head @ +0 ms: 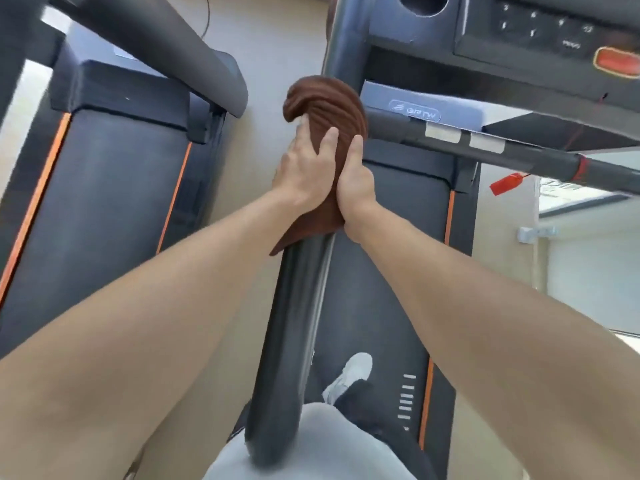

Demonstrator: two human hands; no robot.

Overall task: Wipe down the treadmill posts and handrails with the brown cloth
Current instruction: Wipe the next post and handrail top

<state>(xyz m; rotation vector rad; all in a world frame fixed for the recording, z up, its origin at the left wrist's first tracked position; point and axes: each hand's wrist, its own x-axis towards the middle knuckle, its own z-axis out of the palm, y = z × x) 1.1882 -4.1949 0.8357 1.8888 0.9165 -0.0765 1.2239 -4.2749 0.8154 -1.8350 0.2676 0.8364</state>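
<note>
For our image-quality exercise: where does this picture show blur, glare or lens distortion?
Head view: the handrail smears near the bottom; daylight glares off the floor at right; the wide lens bends the console; the brown cloth and both hands stay fairly sharp.

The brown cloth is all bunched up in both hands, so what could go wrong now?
The brown cloth is bunched, so it may skip parts of the handrail. Both hands, left hand and right hand, are busy, so a slip on the treadmill belt might be hard to catch.
</note>
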